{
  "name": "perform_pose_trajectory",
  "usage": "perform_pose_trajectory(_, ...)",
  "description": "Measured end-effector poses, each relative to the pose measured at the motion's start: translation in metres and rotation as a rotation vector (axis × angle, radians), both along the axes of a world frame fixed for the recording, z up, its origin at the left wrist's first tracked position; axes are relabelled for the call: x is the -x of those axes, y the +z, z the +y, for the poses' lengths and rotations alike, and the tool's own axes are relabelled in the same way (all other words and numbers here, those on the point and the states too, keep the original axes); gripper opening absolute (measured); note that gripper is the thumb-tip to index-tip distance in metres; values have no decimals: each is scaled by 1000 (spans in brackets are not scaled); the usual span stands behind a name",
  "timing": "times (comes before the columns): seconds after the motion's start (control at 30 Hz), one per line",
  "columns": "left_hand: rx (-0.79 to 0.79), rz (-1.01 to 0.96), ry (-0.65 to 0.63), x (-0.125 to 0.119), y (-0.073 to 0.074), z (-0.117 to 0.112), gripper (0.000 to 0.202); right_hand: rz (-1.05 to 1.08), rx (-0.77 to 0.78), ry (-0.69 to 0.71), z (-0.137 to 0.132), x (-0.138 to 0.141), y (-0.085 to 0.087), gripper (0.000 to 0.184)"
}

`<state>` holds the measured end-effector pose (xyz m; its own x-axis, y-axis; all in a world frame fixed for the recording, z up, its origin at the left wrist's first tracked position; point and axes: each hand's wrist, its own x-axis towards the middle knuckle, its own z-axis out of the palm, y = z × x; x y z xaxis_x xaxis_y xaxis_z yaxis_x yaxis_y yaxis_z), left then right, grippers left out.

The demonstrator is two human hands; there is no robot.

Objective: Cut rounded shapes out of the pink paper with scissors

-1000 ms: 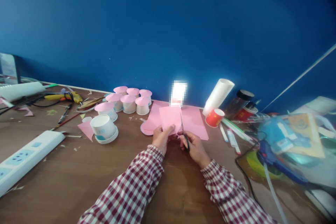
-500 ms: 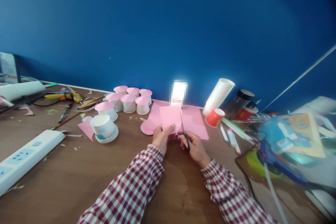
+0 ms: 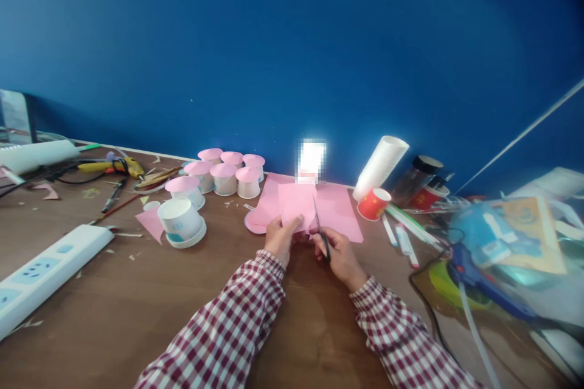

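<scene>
My left hand (image 3: 280, 238) pinches the lower left of a piece of pink paper (image 3: 295, 202), thumb on top. My right hand (image 3: 340, 255) is closed round the dark handles of a pair of scissors (image 3: 325, 245), whose blades point away from me along the paper's right edge. Beneath and behind lies a larger pink sheet (image 3: 340, 213) on the table. A rounded pink piece (image 3: 255, 220) lies left of my left hand. Whether the blades are biting into the paper I cannot tell.
Several paper cups with pink cone tops (image 3: 223, 179) stand at the left, near a white cup (image 3: 177, 219). A power strip (image 3: 50, 273) lies at far left. Right are a stack of white cups (image 3: 381, 167), a red cup (image 3: 374, 203) and a blue glue gun (image 3: 483, 285).
Hardly anything differs. The pink paper's top edge has shifted very slightly; both hands keep their hold and place.
</scene>
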<state>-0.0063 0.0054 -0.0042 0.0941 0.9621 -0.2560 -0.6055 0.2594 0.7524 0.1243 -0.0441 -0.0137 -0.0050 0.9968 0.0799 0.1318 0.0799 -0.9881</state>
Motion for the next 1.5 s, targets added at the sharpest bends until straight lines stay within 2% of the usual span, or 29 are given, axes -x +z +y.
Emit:
perform_pose_trajectory(0.37, 14, -1, 24, 1, 4, 0, 32, -20, 4, -13, -2, 0, 0, 33)
perform_pose_trajectory(1.5, 14, 6, 39, 0, -2, 3, 31, -47, 3, -24, -2, -1, 0, 34)
